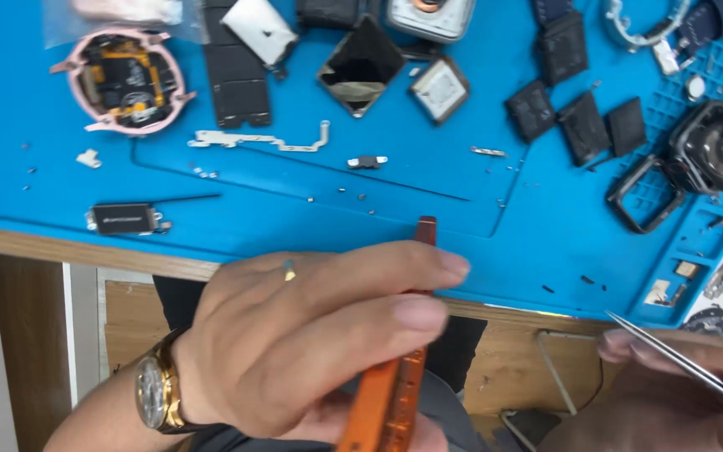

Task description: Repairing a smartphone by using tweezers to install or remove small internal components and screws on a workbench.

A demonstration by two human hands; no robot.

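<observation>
My left hand [294,343], with a gold wristwatch [156,393] on the wrist, is closed around a flat orange device frame [387,393] held on edge near the front of the table; its dark red top end [425,230] sticks up above my fingers. At the lower right, my right hand [671,385] grips thin metal tweezers [671,356] whose tips point left toward the orange frame, a short gap away. Both hands hover in front of the blue work mat [462,209].
The mat holds a pink round watch case with exposed parts [123,79], dark flat battery-like pieces [236,75], a small black module [123,219], square watch screens [360,63], black square parts [583,125], a dark watch body [713,151], metal strips and loose screws.
</observation>
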